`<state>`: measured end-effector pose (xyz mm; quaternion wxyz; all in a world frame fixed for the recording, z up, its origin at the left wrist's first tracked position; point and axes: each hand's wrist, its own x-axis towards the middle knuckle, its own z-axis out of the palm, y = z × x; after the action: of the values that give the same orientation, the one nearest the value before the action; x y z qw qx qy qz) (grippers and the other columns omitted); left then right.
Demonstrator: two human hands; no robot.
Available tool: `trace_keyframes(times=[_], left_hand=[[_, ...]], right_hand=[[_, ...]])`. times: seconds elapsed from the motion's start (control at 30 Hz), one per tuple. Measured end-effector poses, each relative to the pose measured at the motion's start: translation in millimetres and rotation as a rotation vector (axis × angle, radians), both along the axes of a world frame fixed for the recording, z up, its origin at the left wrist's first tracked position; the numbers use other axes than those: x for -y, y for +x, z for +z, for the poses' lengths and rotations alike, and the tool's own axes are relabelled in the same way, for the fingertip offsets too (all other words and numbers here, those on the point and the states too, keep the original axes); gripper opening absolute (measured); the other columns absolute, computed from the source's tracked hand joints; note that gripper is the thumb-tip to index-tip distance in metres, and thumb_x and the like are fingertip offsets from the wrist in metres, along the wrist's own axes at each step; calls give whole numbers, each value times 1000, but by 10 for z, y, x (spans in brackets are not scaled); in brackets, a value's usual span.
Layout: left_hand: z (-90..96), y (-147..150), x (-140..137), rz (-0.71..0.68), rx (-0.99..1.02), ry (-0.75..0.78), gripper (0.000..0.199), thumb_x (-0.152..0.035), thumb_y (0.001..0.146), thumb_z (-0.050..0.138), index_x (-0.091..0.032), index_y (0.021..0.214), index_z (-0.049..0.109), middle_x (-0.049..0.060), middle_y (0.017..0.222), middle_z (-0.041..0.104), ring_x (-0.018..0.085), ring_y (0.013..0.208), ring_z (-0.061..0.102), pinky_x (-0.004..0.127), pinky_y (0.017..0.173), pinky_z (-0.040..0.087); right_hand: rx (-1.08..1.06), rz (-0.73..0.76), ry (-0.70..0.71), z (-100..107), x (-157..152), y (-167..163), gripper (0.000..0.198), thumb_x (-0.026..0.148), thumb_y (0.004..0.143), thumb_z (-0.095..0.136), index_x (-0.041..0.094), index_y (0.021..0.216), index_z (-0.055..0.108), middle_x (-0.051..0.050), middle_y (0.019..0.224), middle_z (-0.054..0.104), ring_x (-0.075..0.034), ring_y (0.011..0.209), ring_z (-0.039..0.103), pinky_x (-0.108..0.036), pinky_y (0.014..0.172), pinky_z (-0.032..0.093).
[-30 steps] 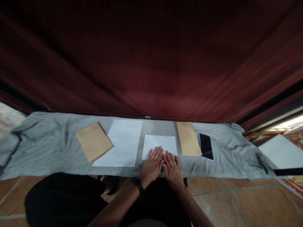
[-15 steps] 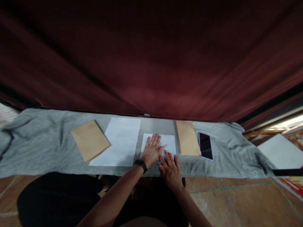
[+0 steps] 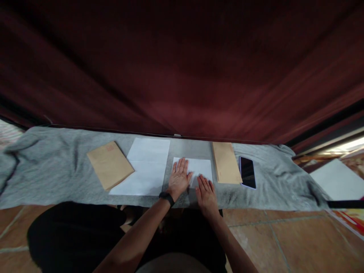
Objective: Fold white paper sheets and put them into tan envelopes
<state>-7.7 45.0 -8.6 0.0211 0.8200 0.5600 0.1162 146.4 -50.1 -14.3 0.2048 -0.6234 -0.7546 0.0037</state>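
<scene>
A small white sheet of paper, probably folded, lies in front of me on the grey cloth. My left hand, with a dark band on its wrist, rests flat on its left part, fingers stretched out. Over the lower right part of the same paper lies my right hand, palm down, with its fingers extended. Left of them are larger white sheets with a crease across the middle. A stack of brown envelopes overlaps the left edge of these sheets. Another stack of brown envelopes lies to the right of my hands.
A phone with a dark screen lies right of the envelopes. The grey cloth covers a narrow long surface. Behind it hangs a dark red curtain. A white panel is at the far right, above the tiled floor.
My left hand has slid slightly left on the paper, away from the right hand. My right hand has moved slightly up and right. The whole view has shifted a little.
</scene>
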Motion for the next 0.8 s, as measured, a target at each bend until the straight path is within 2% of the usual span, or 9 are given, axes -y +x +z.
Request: trace_keyframes(times=[0.17, 0.27, 0.43, 0.6, 0.8], left_hand=[[4, -54, 39, -3, 7, 0, 60, -37, 102, 29, -8, 154, 31, 14, 162, 29, 25, 153, 19, 48, 125, 17], [-12, -81, 60, 4, 30, 2, 60, -33, 101, 29, -9, 156, 28, 14, 162, 30, 23, 153, 19, 47, 125, 19], [-38, -124, 98, 20, 45, 6, 61, -34, 101, 31, -6, 156, 27, 16, 161, 30, 24, 153, 19, 46, 125, 20], [-37, -149, 144, 55, 38, 14, 62, -37, 102, 31, -3, 154, 30, 18, 161, 29, 26, 152, 21, 46, 124, 23], [-15, -232, 297, 53, 32, 44, 60, -36, 102, 33, -4, 154, 31, 19, 161, 29, 28, 152, 23, 48, 123, 26]], right_hand=[[19, -5, -27, 11, -332, -149, 49, 32, 106, 31, 17, 151, 42, -12, 157, 41, -23, 147, 35, -45, 121, 26], [60, -45, -17, -11, -452, -216, 52, 35, 106, 35, 17, 154, 37, -13, 159, 37, -26, 147, 35, -49, 121, 23], [67, -84, 38, -86, -562, -157, 52, 33, 105, 34, 16, 155, 35, -16, 159, 35, -28, 147, 35, -51, 119, 26], [49, -151, 129, -150, -678, -54, 56, 35, 105, 34, 8, 154, 33, -22, 158, 36, -31, 146, 35, -53, 115, 32], [80, -239, 92, -122, -728, -48, 59, 37, 105, 36, 1, 153, 34, -25, 157, 35, -31, 147, 33, -50, 117, 32]])
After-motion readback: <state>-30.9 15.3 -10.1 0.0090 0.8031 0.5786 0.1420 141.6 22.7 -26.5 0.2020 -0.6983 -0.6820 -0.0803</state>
